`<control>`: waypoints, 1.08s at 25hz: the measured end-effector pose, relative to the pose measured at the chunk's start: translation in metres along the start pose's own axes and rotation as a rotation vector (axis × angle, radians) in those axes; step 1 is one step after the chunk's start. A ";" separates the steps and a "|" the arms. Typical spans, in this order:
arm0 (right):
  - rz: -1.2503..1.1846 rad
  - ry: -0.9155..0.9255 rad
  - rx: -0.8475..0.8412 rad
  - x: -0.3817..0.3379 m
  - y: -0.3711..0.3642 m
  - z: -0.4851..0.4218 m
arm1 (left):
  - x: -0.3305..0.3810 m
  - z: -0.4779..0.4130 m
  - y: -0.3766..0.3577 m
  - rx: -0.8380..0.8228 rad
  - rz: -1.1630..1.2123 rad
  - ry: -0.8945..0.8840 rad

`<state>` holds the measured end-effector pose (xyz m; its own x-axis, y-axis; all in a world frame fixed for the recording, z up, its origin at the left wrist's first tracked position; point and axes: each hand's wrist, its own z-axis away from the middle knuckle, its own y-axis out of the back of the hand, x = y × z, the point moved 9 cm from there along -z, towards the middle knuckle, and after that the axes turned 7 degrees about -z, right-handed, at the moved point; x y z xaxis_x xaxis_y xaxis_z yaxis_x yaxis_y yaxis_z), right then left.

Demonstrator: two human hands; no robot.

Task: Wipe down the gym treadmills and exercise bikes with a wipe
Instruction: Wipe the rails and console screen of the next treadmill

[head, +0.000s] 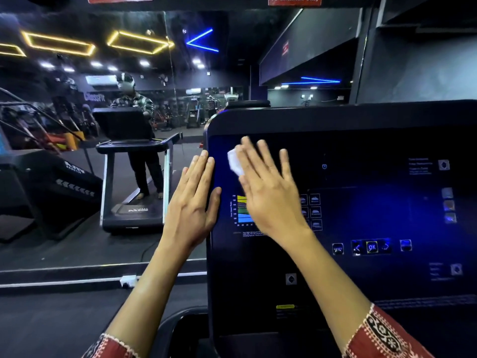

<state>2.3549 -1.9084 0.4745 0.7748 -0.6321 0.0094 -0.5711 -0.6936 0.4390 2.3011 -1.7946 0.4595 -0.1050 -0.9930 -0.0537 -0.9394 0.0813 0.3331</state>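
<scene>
A large black treadmill console (361, 197) fills the right half of the view, its glossy panel showing a coloured heart-rate chart and an OK button. My right hand (268, 187) lies flat on the panel's upper left, fingers straight, pressing a white wipe (235, 161) that sticks out beside my fingers. My left hand (192, 200) rests flat against the console's left edge, fingers straight and thumb on the panel's face.
A wall mirror (90, 125) ahead on the left reflects another treadmill (134, 177) with a person standing on it, a stair machine (38, 182) and ceiling lights. A white socket strip (127, 280) sits on the ledge below the mirror. A black cup holder (185, 332) lies under the console.
</scene>
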 end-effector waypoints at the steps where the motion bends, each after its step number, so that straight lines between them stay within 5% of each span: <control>1: 0.022 -0.114 0.034 0.018 0.007 0.003 | 0.001 0.001 0.001 -0.001 0.004 0.004; 3: -0.003 -0.282 0.096 0.035 0.016 0.011 | 0.003 0.003 0.002 -0.009 0.010 0.005; 7: -0.041 -0.008 0.039 -0.001 0.005 0.034 | 0.014 0.006 0.004 -0.029 -0.010 -0.028; 12: -0.201 -0.041 0.234 0.015 0.025 0.063 | 0.021 0.010 0.002 -0.035 -0.029 -0.005; 20: -0.203 -0.034 0.132 0.028 0.021 -0.005 | 0.034 0.001 -0.003 -0.060 -0.052 0.009; 24: -0.107 0.176 0.002 0.010 0.014 0.043 | 0.044 0.004 -0.010 -0.076 -0.049 0.005; 27: -0.098 -0.075 0.103 0.077 0.036 0.031 | 0.048 0.002 -0.011 -0.074 -0.056 0.016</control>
<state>2.3857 -1.9925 0.4634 0.8080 -0.5811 -0.0973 -0.5216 -0.7823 0.3405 2.3053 -1.8430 0.4514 -0.0469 -0.9971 -0.0596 -0.9168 0.0193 0.3989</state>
